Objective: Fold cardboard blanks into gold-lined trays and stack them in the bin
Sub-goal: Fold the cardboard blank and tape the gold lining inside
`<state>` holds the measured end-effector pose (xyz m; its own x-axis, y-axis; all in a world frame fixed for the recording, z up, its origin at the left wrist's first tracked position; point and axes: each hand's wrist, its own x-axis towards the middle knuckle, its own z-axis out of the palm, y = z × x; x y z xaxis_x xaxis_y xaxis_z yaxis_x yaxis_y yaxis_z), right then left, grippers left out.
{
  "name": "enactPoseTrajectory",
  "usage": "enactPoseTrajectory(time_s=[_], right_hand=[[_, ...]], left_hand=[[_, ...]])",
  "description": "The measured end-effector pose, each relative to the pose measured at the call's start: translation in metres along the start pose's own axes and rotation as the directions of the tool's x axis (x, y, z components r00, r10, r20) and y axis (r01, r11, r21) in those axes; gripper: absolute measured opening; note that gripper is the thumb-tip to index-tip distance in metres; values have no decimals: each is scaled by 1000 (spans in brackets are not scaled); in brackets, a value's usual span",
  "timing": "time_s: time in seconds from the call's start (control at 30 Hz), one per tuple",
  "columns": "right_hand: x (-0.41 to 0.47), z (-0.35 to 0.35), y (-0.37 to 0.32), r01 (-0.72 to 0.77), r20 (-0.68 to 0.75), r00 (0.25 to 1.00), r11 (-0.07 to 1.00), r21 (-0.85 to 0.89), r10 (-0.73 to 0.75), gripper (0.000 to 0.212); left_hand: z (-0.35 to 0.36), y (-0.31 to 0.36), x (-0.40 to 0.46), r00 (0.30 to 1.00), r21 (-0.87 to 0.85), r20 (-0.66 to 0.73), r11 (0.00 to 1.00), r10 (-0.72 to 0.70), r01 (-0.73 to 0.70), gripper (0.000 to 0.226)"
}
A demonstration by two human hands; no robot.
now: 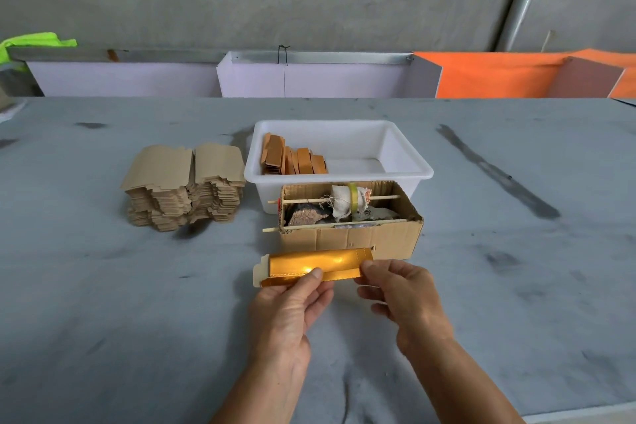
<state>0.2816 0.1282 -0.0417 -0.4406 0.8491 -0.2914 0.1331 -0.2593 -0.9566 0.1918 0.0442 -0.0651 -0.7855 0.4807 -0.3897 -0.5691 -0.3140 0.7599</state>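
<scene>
Gold-lined blank [311, 268] is pinched by left hand [292, 306] and right hand [395, 293], steadying its creases (likely mid-fold). Beyond both hands waits the bin [406, 162].

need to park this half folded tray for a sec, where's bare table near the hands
Bare table lies right of the cardboard box and right hand, and also left of the left hand, in front of the blank stack. It is crowded ahead: box and white bin sit tight together behind the tray.

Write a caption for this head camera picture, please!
Both hands, left hand and right hand, fold a gold-lined blank before the white bin.
</scene>
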Motion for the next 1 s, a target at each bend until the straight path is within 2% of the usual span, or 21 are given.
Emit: enactPoseTrajectory(time_s=[0.07, 0.13, 0.2, 0.3, 0.37, 0.47, 0.57, 0.67, 0.8, 1.0], right_hand=[[4, -6, -5, 136, -80, 985, 972, -191, -153, 19], [7, -11, -12, 287, -121, 927, 877, -385, -356, 19], [11, -13, -24, 398, -117, 857, 788, -469, -502, 15], [25, -10, -46, 463, -50, 804, 677, -572, -592, 9], [41, -5, -60, 443, 32, 814, 584, -680, -580, 12], [68, 5, -75, 368, 122, 874, 477, -798, -470, 16], [90, 12, -83, 284, 145, 933, 424, -860, -330, 14], [104, 15, -86, 241, 171, 954, 290, -926, -246, 18], [110, 19, -84, 221, 171, 967, 290, -931, -189, 31], [114, 24, -79, 216, 170, 972, 339, -916, -160, 34]], left_hand=[[0, 0, 1, 1000, -10, 3, 1000, 6, -6, 12], [0, 0, 2, 1000, -16, 7, 1000, 0, 0, 13], [-1, -1, 4, 1000, -13, -1, 1000, -12, 12, 11], [-2, -3, 5, 999, 3, -17, 999, -34, 34, 6], [-2, -4, 6, 999, -2, -29, 999, -46, 46, 7], [-2, -4, 7, 998, -6, -32, 998, -55, 55, 8], [-3, -4, 7, 998, -4, -28, 998, -56, 56, 7], [-3, -4, 8, 997, -1, -40, 998, -60, 60, 8], [-3, -5, 10, 998, -10, -27, 998, -63, 62, 9], [-4, -7, 10, 999, -4, -18, 999, -38, 38, 11]])
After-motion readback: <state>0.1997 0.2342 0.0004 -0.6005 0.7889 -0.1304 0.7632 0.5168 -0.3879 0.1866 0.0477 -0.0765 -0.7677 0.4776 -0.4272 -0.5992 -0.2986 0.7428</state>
